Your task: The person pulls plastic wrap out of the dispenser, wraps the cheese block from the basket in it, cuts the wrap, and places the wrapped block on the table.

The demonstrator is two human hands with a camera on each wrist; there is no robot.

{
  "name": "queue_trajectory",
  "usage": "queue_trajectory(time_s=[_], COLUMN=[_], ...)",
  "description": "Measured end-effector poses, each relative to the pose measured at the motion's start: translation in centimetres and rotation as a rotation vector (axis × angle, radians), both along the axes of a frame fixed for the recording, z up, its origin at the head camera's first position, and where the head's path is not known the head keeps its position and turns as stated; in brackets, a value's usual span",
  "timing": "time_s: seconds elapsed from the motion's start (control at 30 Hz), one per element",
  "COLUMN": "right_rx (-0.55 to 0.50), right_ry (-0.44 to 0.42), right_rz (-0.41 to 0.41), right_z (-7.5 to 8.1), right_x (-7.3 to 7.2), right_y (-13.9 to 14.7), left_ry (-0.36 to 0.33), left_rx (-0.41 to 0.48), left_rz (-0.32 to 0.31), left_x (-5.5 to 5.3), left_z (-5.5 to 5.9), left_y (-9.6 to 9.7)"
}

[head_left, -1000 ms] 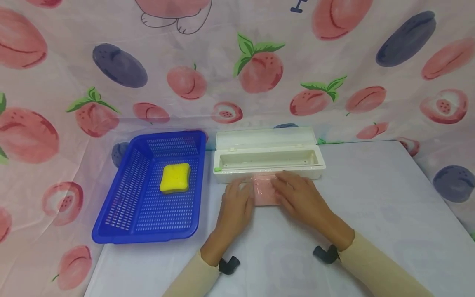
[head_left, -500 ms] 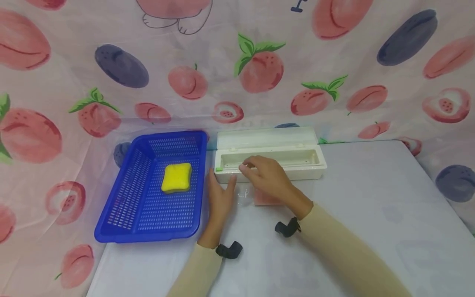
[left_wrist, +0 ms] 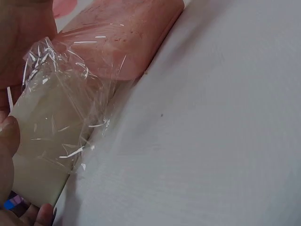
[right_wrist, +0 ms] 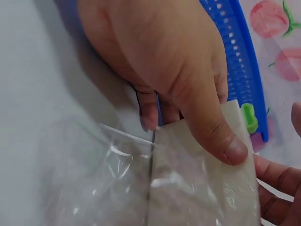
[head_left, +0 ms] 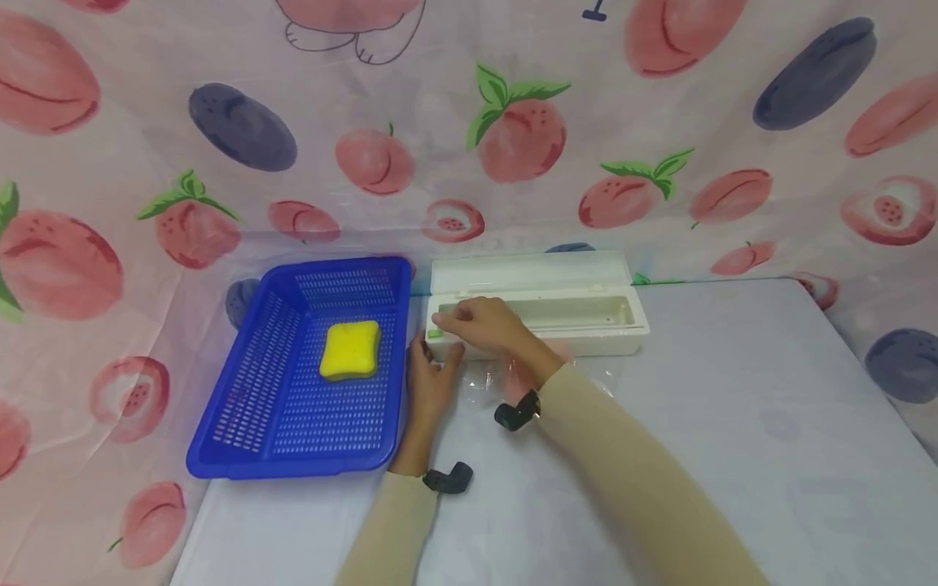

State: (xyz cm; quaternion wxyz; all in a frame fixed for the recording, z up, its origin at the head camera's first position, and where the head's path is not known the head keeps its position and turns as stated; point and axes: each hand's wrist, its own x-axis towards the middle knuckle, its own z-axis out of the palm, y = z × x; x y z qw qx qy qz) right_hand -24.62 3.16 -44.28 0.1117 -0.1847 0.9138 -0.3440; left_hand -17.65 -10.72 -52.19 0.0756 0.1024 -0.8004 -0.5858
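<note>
A white cling film dispenser (head_left: 608, 340) lies with its lid raised at the back. My left hand (head_left: 428, 387) grips its left end, thumb on the front face, beside a small green slide cutter (head_left: 436, 334). My right hand (head_left: 479, 321) is over the dispenser's left part, its fingertips right by the cutter; in the right wrist view its fingers show apart, with nothing between them. Clear cling film (right_wrist: 117, 160) hangs loosely from the dispenser's front. A pink block (left_wrist: 129, 37) lies on the table before the dispenser under the film, partly hidden by my right wrist in the head view.
Left of the dispenser stands a blue perforated basket (head_left: 399, 382) close to my left hand, holding a yellow sponge (head_left: 350, 350). A peach-patterned cloth (head_left: 366, 228) hangs behind the table (head_left: 733, 423), which has a white cover.
Both hands have left the pink block. My left hand has taken hold of the dispenser's left end. My right hand has moved left across the dispenser to the green cutter.
</note>
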Motion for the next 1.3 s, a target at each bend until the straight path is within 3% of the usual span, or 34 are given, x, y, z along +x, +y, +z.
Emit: queue_trajectory(time_s=[0.17, 0.4, 1.03, 1.3], right_rx=[0.059, 0.112, 0.045, 0.037], right_ry=[-0.051, -0.049, -0.108, -0.15], right_rz=[-0.047, -0.039, 0.016, 0.009], right_z=[-0.2, -0.4, -0.7, 0.1], right_x=[-0.5, -0.4, -1.2, -1.4], right_y=[-0.7, -1.3, -0.4, -0.1], left_ry=[0.006, 0.077, 0.092, 0.127], left_rx=[-0.032, -0.032, -0.056, -0.034], left_rz=[-0.003, 0.013, 0.003, 0.007], left_x=[-0.1, -0.2, -0.6, -0.7], left_z=[-0.2, -0.6, -1.0, -1.3], left_y=[-0.2, -0.7, -1.2, -0.9])
